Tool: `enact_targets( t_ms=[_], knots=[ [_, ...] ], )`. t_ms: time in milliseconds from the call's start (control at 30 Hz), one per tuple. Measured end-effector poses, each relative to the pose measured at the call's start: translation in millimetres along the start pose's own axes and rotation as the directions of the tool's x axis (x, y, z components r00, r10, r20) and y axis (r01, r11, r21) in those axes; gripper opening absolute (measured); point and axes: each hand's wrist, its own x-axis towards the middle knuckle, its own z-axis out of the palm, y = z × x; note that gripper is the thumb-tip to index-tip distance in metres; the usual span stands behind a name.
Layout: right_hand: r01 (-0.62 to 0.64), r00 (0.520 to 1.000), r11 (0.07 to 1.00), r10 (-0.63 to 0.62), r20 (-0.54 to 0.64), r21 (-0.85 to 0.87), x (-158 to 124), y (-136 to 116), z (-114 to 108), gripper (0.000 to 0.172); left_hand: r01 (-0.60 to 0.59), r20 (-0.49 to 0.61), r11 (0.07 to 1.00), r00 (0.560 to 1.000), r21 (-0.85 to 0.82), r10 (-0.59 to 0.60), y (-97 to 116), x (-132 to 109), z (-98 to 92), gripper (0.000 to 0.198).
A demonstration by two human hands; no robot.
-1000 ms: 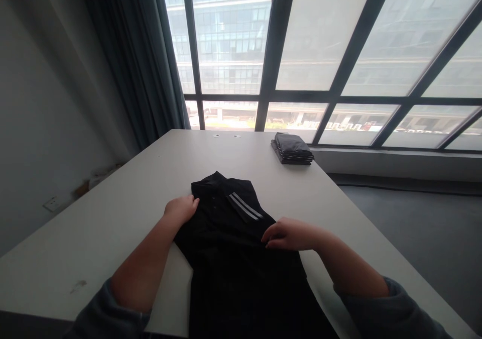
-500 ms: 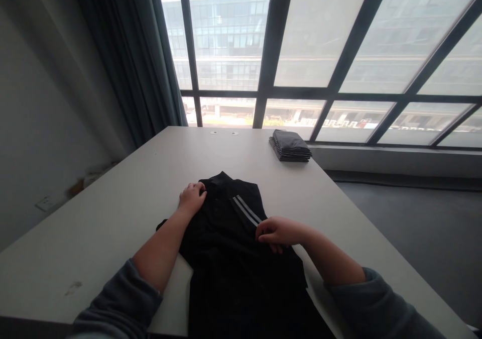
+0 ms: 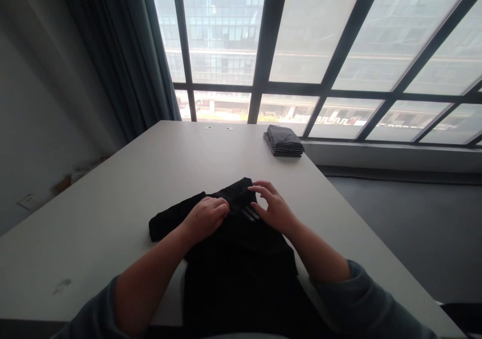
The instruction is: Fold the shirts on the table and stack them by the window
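A black shirt [image 3: 241,263] lies on the white table [image 3: 113,203] right in front of me, its lower part running to the near edge. My left hand [image 3: 209,216] is closed on the shirt's cloth at the upper part, the fingertips partly hidden. To its left, a black sleeve [image 3: 175,216] stretches out over the table. At the upper right edge of the shirt, my right hand [image 3: 273,208] touches the cloth with its fingers apart. Two pale stripes [image 3: 249,214] show between the hands, partly covered by cloth.
A stack of folded dark grey garments [image 3: 284,140] sits at the table's far right corner. Large windows [image 3: 293,42] rise behind the table, with a dark curtain [image 3: 124,52] to the left. A wall socket [image 3: 28,201] is at the far left.
My left hand has moved right, pulling cloth over. My right hand has gone from the striped sleeve up to the shirt's upper edge. The left sleeve now lies farther out, and less of the stripes shows.
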Motion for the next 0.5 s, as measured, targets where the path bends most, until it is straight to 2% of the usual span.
enact_targets(
  t_ms=[67,133,233,300,400,500],
  knots=[
    [0.013,1.000,0.996,-0.014,-0.009,-0.088,-1.7,-3.8,7.6,0.055,-0.035,-0.047,0.999,0.998,-0.033,0.034,5.7,-1.8,-1.3,0.019],
    [0.013,1.000,0.991,-0.010,0.023,-0.133,-3.7,-5.5,16.2,0.060,-0.076,-0.082,0.994,0.994,-0.080,0.069,7.0,-3.7,-3.1,0.018],
    [0.046,0.996,0.990,-0.036,0.077,-0.133,-5.9,-1.9,27.9,0.045,-0.087,-0.107,0.986,0.992,-0.139,0.073,1.2,-5.9,-4.1,0.022],
    [0.072,0.993,0.991,-0.061,0.103,-0.109,-7.1,4.7,33.2,0.030,-0.034,-0.093,0.989,0.995,-0.146,0.021,-5.4,-6.7,-2.6,0.027],
    [0.092,0.990,0.994,-0.084,0.116,-0.065,-9.0,15.4,36.2,0.016,0.064,-0.032,0.994,0.997,-0.089,-0.067,-11.5,-6.7,1.7,0.036],
    [0.124,0.988,0.992,-0.122,0.096,-0.022,-11.3,19.0,36.2,0.010,0.081,-0.012,0.997,0.997,-0.012,-0.081,-8.5,-4.9,7.0,0.038]
  ],
)
